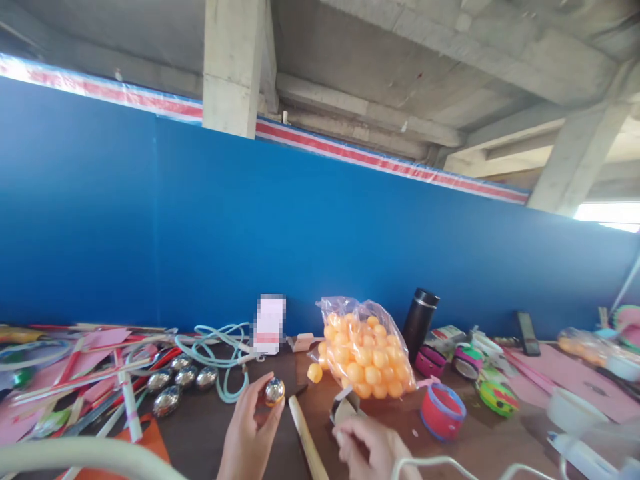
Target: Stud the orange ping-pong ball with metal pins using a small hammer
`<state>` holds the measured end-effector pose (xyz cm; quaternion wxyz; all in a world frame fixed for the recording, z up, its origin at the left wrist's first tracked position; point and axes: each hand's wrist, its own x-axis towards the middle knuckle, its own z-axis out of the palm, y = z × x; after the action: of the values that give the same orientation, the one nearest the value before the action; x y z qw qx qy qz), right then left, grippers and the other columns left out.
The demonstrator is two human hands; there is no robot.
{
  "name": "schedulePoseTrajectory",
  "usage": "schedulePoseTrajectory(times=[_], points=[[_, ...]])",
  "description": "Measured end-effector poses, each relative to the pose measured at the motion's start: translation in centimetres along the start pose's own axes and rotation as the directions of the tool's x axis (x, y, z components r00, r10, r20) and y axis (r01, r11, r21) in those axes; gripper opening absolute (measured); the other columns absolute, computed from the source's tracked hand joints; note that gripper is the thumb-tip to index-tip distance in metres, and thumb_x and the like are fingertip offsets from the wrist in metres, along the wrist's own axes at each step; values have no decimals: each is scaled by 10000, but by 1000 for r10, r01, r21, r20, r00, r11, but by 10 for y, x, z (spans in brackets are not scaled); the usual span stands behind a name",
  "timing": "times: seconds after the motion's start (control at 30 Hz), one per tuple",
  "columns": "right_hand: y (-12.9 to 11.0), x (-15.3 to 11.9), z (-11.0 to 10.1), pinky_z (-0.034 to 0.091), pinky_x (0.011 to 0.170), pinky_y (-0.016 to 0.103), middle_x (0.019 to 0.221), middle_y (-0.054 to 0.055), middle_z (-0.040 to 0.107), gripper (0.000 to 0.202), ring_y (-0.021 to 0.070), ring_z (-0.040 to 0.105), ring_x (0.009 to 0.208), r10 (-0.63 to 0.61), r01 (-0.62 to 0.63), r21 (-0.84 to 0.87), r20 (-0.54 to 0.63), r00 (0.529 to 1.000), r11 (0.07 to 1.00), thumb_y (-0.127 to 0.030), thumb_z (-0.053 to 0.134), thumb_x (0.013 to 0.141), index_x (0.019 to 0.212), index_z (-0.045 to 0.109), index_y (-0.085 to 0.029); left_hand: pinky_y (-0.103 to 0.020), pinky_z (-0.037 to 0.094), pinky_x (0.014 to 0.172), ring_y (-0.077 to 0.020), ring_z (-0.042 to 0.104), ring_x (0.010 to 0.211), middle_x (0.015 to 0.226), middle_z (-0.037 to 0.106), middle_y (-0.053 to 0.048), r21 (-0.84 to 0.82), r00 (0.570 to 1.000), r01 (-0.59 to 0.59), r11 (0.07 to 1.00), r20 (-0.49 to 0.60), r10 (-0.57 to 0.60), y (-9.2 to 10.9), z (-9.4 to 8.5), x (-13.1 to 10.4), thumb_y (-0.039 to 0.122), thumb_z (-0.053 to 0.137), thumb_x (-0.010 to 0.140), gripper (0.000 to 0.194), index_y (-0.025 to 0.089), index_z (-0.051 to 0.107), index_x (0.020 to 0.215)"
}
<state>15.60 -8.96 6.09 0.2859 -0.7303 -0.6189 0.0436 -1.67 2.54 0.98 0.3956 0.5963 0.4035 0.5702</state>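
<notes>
Pinching a round silver ball [275, 391], left hand [251, 420] points forward; right hand [369, 443] grips a greyish item [345, 407], long axis unclear

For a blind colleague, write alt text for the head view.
A person's left hand holds a shiny metallic ball above a cluttered dark table; the right hand touches an unclear grayish item. Behind them sits a clear plastic bag of orange balls before a blue partition.

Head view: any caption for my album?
Left hand holding a shiny ball, a stick between it and the right hand, bagged orange balls beyond.
</notes>
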Motion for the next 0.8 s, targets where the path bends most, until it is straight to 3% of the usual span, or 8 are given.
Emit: schedulePoseTrajectory(times=[0.1,0.2,0.3,0.4,0.53,0.8], points=[[6,11,-33,380,511,183,654,-26,670,272,118,610,595,142,-140,56,-43,989,989,-319,364,823,741,611,-238,-299,518,680,-231,609,858,1008,605,-57,42,999,28,999,41,-29,-3,-2,0,379,608,695,403,229,568,1066],[14,20,-45,343,511,207,657,-26,666,233,134,607,615,240,-246,-133,-55,969,960,-300,405,807,677,591,-245,-305,516,683,-231,597,869,1028,581,-66,77,996,35,996,76,-41,-2,-3,1,381,586,717,415,216,535,1095],[26,24,-33,300,515,230,641,-27,667,185,151,613,633,299,-309,-330,-81,951,892,-253,480,752,609,596,-257,-312,512,708,-232,590,889,1032,578,-70,100,996,31,995,75,-38,2,-4,1,384,577,725,413,208,529,1095],[38,25,-12,303,533,234,680,-21,661,192,156,626,672,311,-316,-367,-76,947,875,-222,494,743,599,614,-268,-307,511,722,-232,593,900,1043,585,-69,102,997,33,994,67,-40,2,-3,1,382,593,712,410,212,545,1082],[45,21,3,305,527,220,792,-14,618,165,139,616,698,291,-303,-325,-86,953,896,-236,478,775,688,615,-269,-296,519,717,-227,608,891,1042,601,-58,73,998,32,997,59,-36,-2,-2,1,379,617,691,420,227,559,1078],[50,12,3,319,563,216,765,-14,572,170,118,592,670,241,-235,-185,11,970,954,-241,472,764,686,619,-275,-305,537,706,-217,621,878,1081,578,-67,78,992,54,995,111,-63,-7,-2,0,391,596,715,444,225,511,1118]])
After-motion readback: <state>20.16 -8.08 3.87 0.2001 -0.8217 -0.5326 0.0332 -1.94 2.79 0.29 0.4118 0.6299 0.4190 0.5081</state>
